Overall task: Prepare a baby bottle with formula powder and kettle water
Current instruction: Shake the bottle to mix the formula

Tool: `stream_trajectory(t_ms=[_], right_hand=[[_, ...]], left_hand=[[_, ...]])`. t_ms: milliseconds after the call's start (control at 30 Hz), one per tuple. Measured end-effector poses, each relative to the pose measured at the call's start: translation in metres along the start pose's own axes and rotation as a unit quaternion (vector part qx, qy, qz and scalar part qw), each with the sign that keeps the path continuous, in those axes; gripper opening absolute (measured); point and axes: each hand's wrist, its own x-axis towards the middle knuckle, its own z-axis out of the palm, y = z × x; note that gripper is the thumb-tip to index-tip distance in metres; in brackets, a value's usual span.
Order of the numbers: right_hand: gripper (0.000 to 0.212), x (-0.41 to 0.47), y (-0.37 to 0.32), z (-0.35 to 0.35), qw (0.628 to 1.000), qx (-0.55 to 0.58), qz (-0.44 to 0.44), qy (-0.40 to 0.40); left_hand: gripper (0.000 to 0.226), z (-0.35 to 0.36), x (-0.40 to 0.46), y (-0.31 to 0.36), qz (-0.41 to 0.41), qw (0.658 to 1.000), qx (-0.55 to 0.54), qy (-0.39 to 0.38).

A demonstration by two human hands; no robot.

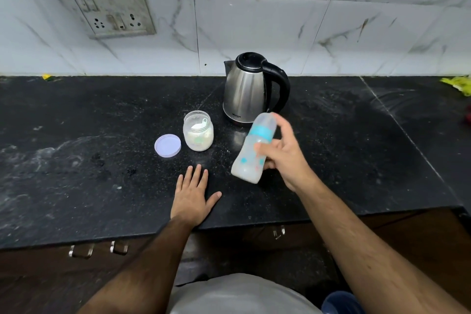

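Now right hand (pixel 283 158) grips tilted translucent plastic bottle (pixel 251 150); left hand (pixel 193 197) flat, fingers spread, on speckled black counter (pixel 102 135).

Black stone counter (pixel 102 160) under marbled wall tiles (pixel 254 28).

Right hand (pixel 283 158) grips tilted, blurred baby bottle (pixel 251 150) above table (pixel 76 160); left hand (pixel 193 196) flat on table; jar (pixel 198 130) uncapped beside kettle (pixel 251 89).
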Motion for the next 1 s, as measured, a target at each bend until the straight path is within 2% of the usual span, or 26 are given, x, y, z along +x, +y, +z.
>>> stream_trajectory(t_ms=[100,133,200,233,367,400,500,533,633,667,767,800,900,933,1000], right_hand=[[0.076,0.006,-0.002,-0.008,0.993,0.065,0.001,0.103],[0.077,0.006,-0.004,-0.007,0.994,0.057,0.008,0.095],[0.08,0.0,-0.001,-0.005,1.0,0.0,0.013,0.018],[0.081,-0.002,0.0,-0.004,1.0,-0.016,0.008,0.004],[0.071,0.005,-0.001,-0.008,0.99,0.073,-0.01,0.124],[0.07,0.005,-0.002,-0.005,0.991,0.066,-0.006,0.115],[0.078,-0.003,0.001,0.001,1.0,-0.009,0.003,0.006],[0.078,-0.002,0.0,0.002,1.0,-0.001,-0.001,0.015],[0.07,0.007,-0.001,-0.004,0.991,0.071,-0.01,0.116],[0.07,0.007,-0.002,-0.003,0.992,0.069,-0.003,0.109],[0.075,-0.002,0.0,0.002,1.0,-0.01,0.01,0.003],[0.076,-0.002,0.0,0.002,1.0,-0.002,0.008,0.011],[0.07,0.009,-0.003,-0.005,0.99,0.075,-0.004,0.117],[0.07,0.01,-0.005,-0.004,0.991,0.07,0.001,0.111],[0.073,0.006,-0.004,-0.001,0.999,0.018,0.015,0.022]], left_hand=[[0.085,0.0,0.0,0.0,0.001,1.0,0.01,-0.003],[0.085,0.0,0.0,0.0,0.0,1.0,0.01,-0.002],[0.084,0.0,0.0,0.0,0.001,1.0,0.009,0.001],[0.084,0.0,0.0,0.001,0.001,1.0,0.007,0.003],[0.085,0.0,0.0,0.0,0.002,1.0,0.011,0.001],[0.085,0.0,0.0,0.0,0.002,1.0,0.012,0.001],[0.084,-0.001,0.001,0.0,0.002,1.0,0.005,-0.001],[0.084,-0.001,0.001,0.0,0.001,1.0,0.003,-0.003],[0.085,0.0,0.0,-0.001,0.004,1.0,0.002,0.0],[0.085,0.0,0.0,-0.001,0.005,1.0,0.001,0.002],[0.087,-0.001,0.0,0.0,0.002,1.0,0.004,-0.002],[0.088,-0.001,0.0,0.0,0.0,1.0,0.007,-0.004],[0.087,-0.001,0.001,0.001,0.001,1.0,0.007,-0.004],[0.086,-0.001,0.001,0.0,0.001,1.0,0.004,-0.002],[0.085,-0.001,0.0,0.001,0.0,1.0,0.003,-0.001]])
